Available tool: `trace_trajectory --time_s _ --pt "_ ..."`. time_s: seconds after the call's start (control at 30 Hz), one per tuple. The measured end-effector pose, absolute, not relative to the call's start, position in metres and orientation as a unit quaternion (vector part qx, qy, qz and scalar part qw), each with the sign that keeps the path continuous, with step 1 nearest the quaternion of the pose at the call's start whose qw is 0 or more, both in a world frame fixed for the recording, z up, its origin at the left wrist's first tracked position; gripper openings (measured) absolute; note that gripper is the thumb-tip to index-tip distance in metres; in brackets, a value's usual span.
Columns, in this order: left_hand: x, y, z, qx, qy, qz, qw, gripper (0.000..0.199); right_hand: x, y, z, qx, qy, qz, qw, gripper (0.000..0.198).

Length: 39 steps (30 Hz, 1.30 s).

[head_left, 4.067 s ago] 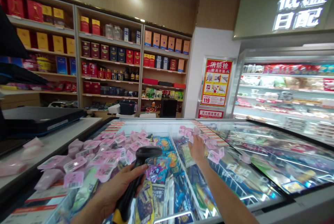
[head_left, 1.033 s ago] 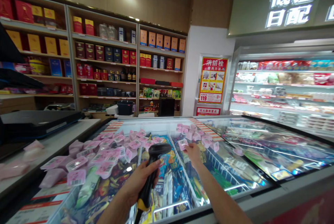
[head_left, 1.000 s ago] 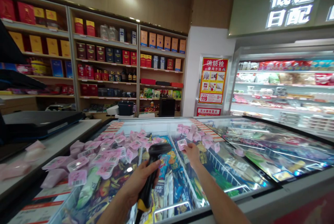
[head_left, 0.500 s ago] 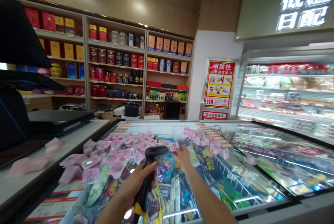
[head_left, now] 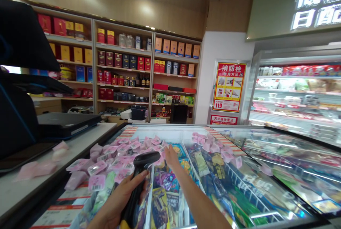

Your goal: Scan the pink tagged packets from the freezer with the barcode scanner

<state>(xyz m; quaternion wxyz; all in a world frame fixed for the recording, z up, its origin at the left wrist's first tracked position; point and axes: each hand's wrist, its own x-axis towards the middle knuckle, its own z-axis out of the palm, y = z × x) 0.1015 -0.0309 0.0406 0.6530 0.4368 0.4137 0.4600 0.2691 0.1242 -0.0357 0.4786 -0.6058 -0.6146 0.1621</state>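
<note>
My left hand [head_left: 121,197] is wrapped around the grip of a black and yellow handheld barcode scanner [head_left: 136,186]. The scanner's head faces right, toward my other hand. My right hand [head_left: 170,157] reaches forward over the glass-topped freezer [head_left: 194,132], its fingers pinched at the right edge of a heap of small pink sealed cups [head_left: 114,161]. A pink cup [head_left: 161,148] shows at those fingertips; its outline is blurred and partly hidden. Several cups in the heap carry white barcode labels. A second group of pink cups [head_left: 211,143] lies on the glass farther right.
Bagged frozen goods [head_left: 160,207] and wire basket dividers show under the glass. On the left counter [head_left: 16,191] stand a dark monitor [head_left: 25,33], a black flat device [head_left: 66,124] and several pink cups [head_left: 37,170]. Behind are shelves of boxes [head_left: 122,60] and a lit refrigerated display [head_left: 295,90].
The view has turned slightly left. My right hand, with a pink cup at its fingertips, has moved left to the heap's edge. The scanner has shifted left and a little lower.
</note>
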Motion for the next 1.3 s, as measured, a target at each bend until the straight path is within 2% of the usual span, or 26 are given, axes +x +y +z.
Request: trace_trajectory --time_s 0.17,0.4,0.67,0.73,0.83,0.9,1.0,1.17,1.3 --pt "0.091 -0.033 0.042 0.418 0.436 0.471 0.643 0.028 0.252 0.135 -0.035 -0.635 -0.578 0.168 0.484 0.056" --pt "0.082 -0.033 0.042 0.423 0.439 0.477 0.633 0.029 0.230 0.137 -0.029 -0.660 -0.620 0.175 0.386 0.061" --pt "0.081 -0.031 0.043 0.426 0.451 0.474 0.625 0.030 0.191 0.130 -0.026 -0.619 -0.682 0.165 0.352 0.047" --pt "0.080 -0.031 0.044 0.428 0.450 0.473 0.625 0.030 0.182 0.129 -0.028 -0.596 -0.699 0.157 0.362 0.049" --pt "0.083 -0.028 0.044 0.423 0.449 0.471 0.631 0.029 0.186 0.131 -0.028 -0.583 -0.674 0.145 0.429 0.050" --pt "0.090 -0.025 0.044 0.427 0.447 0.462 0.636 0.028 0.210 0.132 -0.025 -0.585 -0.642 0.119 0.481 0.050" --pt "0.104 -0.021 0.042 0.448 0.426 0.440 0.651 0.028 0.279 0.129 -0.018 -0.613 -0.619 0.031 0.491 0.050" --pt "0.129 -0.016 0.038 0.467 0.401 0.414 0.671 0.029 0.409 0.111 -0.012 -0.773 -0.515 -0.126 0.348 0.046" --pt "0.140 -0.011 0.035 0.470 0.404 0.416 0.665 0.031 0.461 0.106 -0.014 -0.815 -0.511 -0.166 0.217 0.046"
